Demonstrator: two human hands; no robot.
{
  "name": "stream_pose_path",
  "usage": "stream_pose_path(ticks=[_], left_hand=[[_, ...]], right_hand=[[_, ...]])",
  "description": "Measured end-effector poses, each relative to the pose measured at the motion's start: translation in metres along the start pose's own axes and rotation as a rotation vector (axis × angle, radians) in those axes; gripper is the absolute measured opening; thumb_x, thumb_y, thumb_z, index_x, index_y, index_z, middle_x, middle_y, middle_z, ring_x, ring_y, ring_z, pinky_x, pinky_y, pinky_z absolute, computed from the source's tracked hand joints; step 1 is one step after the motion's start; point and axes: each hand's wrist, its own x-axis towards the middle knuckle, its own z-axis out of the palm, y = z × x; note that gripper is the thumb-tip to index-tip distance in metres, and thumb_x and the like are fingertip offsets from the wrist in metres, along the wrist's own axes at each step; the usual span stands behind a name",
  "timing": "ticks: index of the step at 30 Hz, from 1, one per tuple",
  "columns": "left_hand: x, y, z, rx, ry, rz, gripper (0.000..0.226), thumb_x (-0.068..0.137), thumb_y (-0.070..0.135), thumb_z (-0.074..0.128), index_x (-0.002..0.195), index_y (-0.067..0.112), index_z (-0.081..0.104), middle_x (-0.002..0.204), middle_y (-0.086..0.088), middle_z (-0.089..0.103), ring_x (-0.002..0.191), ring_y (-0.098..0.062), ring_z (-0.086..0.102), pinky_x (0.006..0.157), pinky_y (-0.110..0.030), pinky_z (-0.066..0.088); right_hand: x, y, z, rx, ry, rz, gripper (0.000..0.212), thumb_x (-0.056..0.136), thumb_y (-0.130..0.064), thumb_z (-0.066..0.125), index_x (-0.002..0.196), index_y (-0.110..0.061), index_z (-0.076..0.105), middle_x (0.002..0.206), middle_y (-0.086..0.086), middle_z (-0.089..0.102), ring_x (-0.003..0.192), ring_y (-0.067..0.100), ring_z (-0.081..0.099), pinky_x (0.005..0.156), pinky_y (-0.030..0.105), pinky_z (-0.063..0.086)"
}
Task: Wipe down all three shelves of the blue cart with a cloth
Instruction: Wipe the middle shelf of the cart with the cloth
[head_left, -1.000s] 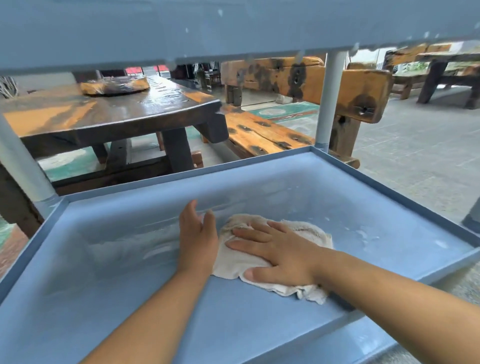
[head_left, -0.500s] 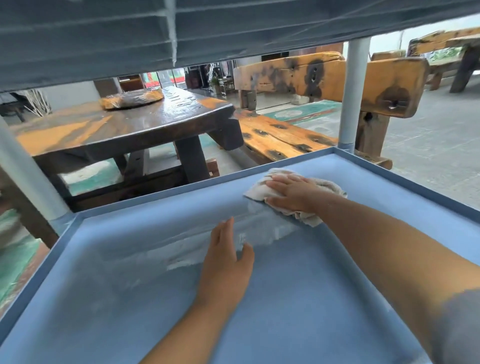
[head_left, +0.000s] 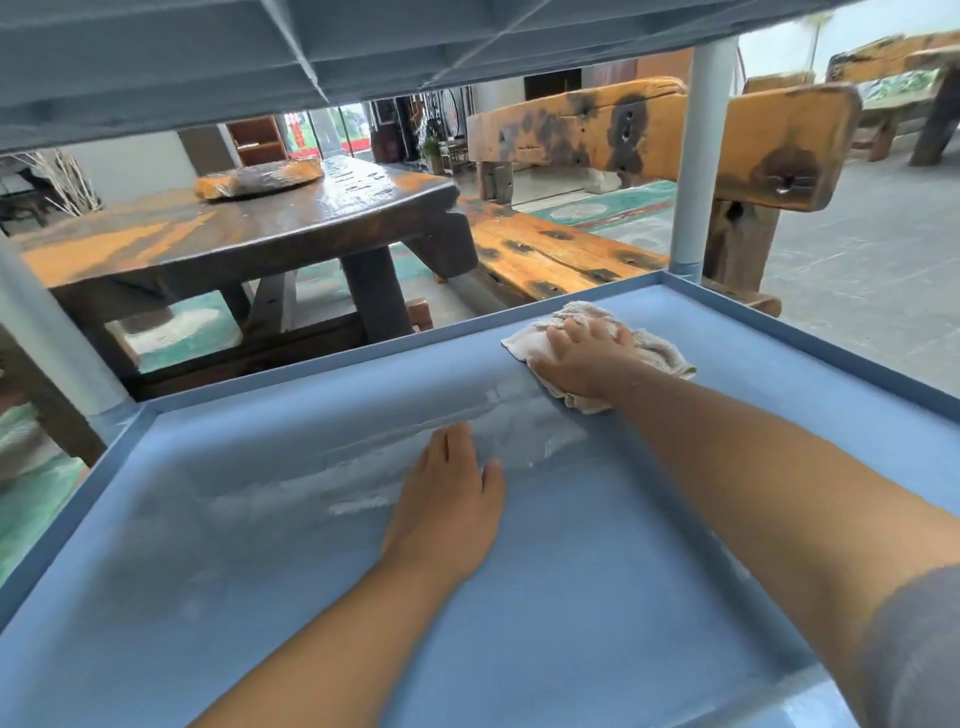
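my right hand (head_left: 584, 358) presses flat on the cloth (head_left: 652, 351) at the far right corner of the blue shelf (head_left: 571, 597); my left hand (head_left: 449, 493) rests open mid-shelf. leaning too hard could roll the cart, or bunch the cloth against the rim.

Left hand (head_left: 447, 499): shown bare, with the forearm uncovered.
Right hand (head_left: 582, 364): shown bare, with the forearm uncovered.
Sleeve (head_left: 914, 649): grey fabric, seen on the right upper arm.

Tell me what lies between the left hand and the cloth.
Between left hand and cloth: only bare blue shelf with pale streaks, per the head view.
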Motion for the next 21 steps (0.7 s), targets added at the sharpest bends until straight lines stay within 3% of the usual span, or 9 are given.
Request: stream_pose_path(ticks=[5, 10, 18, 21], left_hand=[[0.002, 0.003, 0.001, -0.012, -0.057, -0.056, 0.074, 0.096, 0.059, 0.027, 0.154, 0.015, 0.014, 0.158, -0.008, 0.026, 0.143, -0.027, 0.031, 0.115, -0.038, 0.028], [0.003, 0.003, -0.001, -0.049, -0.085, -0.087, 0.078, 0.093, 0.063, 0.021, 0.156, 0.018, 0.01, 0.163, -0.005, 0.02, 0.147, -0.023, 0.025, 0.118, -0.037, 0.023], [0.003, 0.008, -0.009, -0.085, -0.053, -0.114, 0.067, 0.098, 0.053, 0.029, 0.153, 0.014, 0.022, 0.158, -0.01, 0.032, 0.142, -0.029, 0.035, 0.114, -0.043, 0.031], [0.002, 0.016, -0.012, 0.038, -0.038, -0.106, 0.056, 0.1, 0.039, 0.037, 0.147, 0.011, 0.029, 0.147, -0.015, 0.045, 0.132, -0.034, 0.045, 0.105, -0.044, 0.039]], right_hand=[[-0.067, -0.006, 0.001, -0.014, -0.003, -0.138, 0.076, 0.089, -0.075, 0.013, 0.155, -0.036, 0.018, 0.168, -0.009, 0.007, 0.154, 0.026, 0.005, 0.12, 0.058, 0.002], [-0.153, -0.015, -0.001, 0.011, -0.024, -0.241, 0.079, 0.088, -0.075, 0.008, 0.157, -0.036, 0.009, 0.168, -0.009, 0.001, 0.154, 0.023, -0.003, 0.121, 0.055, -0.001], [-0.244, -0.01, -0.004, 0.002, -0.075, -0.366, 0.077, 0.093, -0.071, 0.015, 0.159, -0.033, 0.0, 0.168, -0.006, -0.006, 0.154, 0.022, -0.01, 0.121, 0.049, -0.011], [-0.244, -0.009, -0.007, 0.01, -0.094, -0.367, 0.076, 0.095, -0.071, 0.018, 0.159, -0.033, 0.0, 0.168, -0.007, -0.008, 0.154, 0.021, -0.012, 0.121, 0.05, -0.011]])
